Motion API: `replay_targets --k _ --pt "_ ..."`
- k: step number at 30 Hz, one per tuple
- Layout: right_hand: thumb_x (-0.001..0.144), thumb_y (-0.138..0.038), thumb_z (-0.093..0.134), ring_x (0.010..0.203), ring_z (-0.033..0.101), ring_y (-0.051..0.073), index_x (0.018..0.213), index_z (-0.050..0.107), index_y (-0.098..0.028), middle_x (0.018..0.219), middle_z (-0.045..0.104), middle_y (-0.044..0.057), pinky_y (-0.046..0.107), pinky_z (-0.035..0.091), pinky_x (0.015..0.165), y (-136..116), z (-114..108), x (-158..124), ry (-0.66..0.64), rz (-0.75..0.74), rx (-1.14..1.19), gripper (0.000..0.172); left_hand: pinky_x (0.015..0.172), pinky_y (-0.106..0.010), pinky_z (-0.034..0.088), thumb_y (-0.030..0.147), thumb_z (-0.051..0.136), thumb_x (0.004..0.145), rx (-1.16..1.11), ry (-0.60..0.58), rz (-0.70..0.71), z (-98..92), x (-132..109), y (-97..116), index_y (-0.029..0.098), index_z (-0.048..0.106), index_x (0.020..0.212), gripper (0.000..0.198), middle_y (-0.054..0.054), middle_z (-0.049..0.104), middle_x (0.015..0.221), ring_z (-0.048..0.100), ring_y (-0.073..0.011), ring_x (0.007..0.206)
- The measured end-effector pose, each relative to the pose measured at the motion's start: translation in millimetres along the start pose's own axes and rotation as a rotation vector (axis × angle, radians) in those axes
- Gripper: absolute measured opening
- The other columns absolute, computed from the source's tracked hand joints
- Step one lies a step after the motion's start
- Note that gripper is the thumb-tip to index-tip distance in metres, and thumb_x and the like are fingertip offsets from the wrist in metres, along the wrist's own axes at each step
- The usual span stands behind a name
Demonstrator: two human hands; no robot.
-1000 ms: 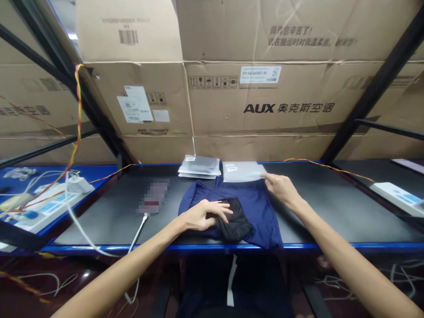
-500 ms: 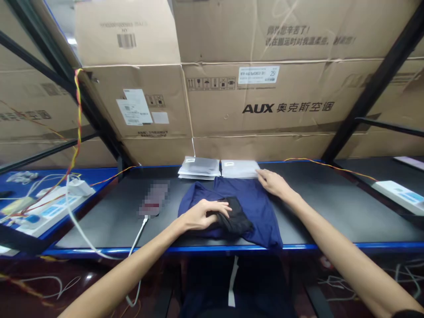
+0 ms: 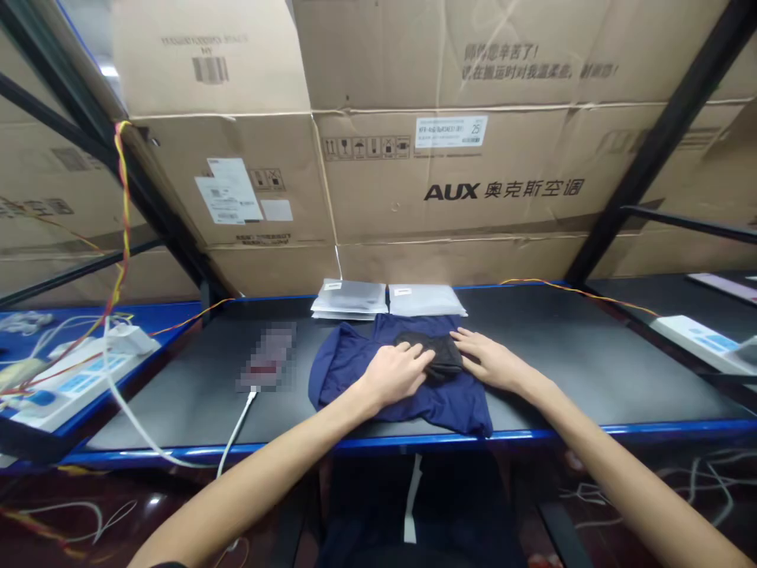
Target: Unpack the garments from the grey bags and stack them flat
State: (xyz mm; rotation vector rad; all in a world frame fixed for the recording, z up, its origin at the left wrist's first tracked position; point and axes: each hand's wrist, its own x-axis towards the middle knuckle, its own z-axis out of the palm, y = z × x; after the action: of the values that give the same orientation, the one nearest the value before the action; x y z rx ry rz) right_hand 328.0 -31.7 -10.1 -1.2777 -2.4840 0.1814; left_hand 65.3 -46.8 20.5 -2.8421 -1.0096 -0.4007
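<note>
At the near edge of the bench [image 3: 591, 371], both forearms reach in from below. Left hand [image 3: 395, 372] lies palm down, fingers spread and loose, on a navy garment [image 3: 414, 394], fingertips touching a small black cloth [image 3: 434, 351]. Right hand [image 3: 486, 359] lies flat as well, fingers extended, touching the black cloth from the other side. Neither hand is closed around anything; the black cloth sits bunched between them, on top of the navy garment.

Progress, as a judgement: the navy garment is spread but rumpled, its near hem hanging just over the bench's blue lip, so the smoothing or folding looks early, with the black cloth not yet flattened. Nothing here is bagged.

Just beyond the garment, two flat plastic packets: a grey one [image 3: 350, 298] at left, a clear one [image 3: 426, 300] beside it, the latter touching the garment's far edge. These look finished.

Left of the garment, a white cable [image 3: 233, 430] runs off the bench edge. Farther left, a power strip [image 3: 71, 379] amid tangled wires. Another strip [image 3: 701, 343] lies far right.

Behind everything, stacked cardboard boxes [image 3: 473, 173] form the back wall, framed by black shelf struts [image 3: 650, 142].
</note>
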Motion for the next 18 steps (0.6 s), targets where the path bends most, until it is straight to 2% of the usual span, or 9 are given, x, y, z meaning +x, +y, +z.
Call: replay_targets --k 2,5,7,9,12,18 --pt "0.095 -0.030 0.048 0.142 0.036 0.028 0.135 0.059 -0.026 0.148 0.049 0.008 0.052 0.035 0.114 2.9 1.0 -3.7 -0.017 0.017 0.017 0.041 0.088 -0.037 0.053 0.025 0.060 0.088 -0.003 -0.051 0.012 -1.4 -1.7 1.0 0.020 0.053 0.133 0.046 -0.013 0.064 0.125 0.063 -0.0279 0.110" --pt "0.097 -0.038 0.045 0.144 0.031 0.027 0.141 0.053 -0.028 0.151 0.045 0.008 0.055 0.030 0.116 7.4 -2.5 -9.9 -0.032 0.028 0.032 0.045 0.099 -0.040 0.049 0.032 0.062 0.086 -0.120 -0.086 0.062 -13.9 -7.7 -9.9 0.022 0.042 0.144 0.062 -0.011 0.058 0.137 0.056 -0.0285 0.122" --pt "0.097 -0.043 0.046 0.144 0.030 0.029 0.142 0.051 -0.029 0.152 0.043 0.007 0.057 0.027 0.117 9.2 -6.6 -14.3 -0.036 0.034 0.042 0.047 0.108 -0.042 0.042 0.027 0.064 0.080 -0.207 -0.136 0.148 -24.8 -12.3 -21.8 0.022 0.036 0.149 0.075 -0.011 0.049 0.146 0.049 -0.0292 0.131" --pt "0.096 -0.046 0.049 0.143 0.031 0.031 0.142 0.051 -0.030 0.152 0.043 0.007 0.059 0.027 0.116 9.6 -10.1 -18.3 -0.040 0.045 0.054 0.049 0.114 -0.043 0.035 0.014 0.062 0.073 -0.241 -0.186 0.213 -33.1 -15.7 -33.4 0.023 0.036 0.149 0.081 -0.011 0.042 0.152 0.042 -0.0293 0.138" --pt "0.095 -0.047 0.051 0.143 0.031 0.032 0.141 0.052 -0.031 0.152 0.042 0.006 0.061 0.027 0.115 8.6 -12.2 -22.0 -0.042 0.051 0.062 0.049 0.115 -0.045 0.033 0.005 0.056 0.072 -0.213 -0.185 0.198 -35.3 -16.4 -45.7 0.025 0.045 0.144 0.076 -0.008 0.042 0.153 0.038 -0.0289 0.141" --pt "0.096 -0.047 0.048 0.143 0.031 0.031 0.143 0.049 -0.032 0.153 0.040 0.005 0.061 0.026 0.115 8.7 -10.1 -23.0 -0.053 0.053 0.059 0.049 0.103 -0.035 0.045 0.010 0.060 0.081 -0.129 -0.132 0.231 -20.2 -6.3 -51.7 0.022 0.059 0.129 0.049 -0.009 0.062 0.131 0.058 -0.0237 0.120"
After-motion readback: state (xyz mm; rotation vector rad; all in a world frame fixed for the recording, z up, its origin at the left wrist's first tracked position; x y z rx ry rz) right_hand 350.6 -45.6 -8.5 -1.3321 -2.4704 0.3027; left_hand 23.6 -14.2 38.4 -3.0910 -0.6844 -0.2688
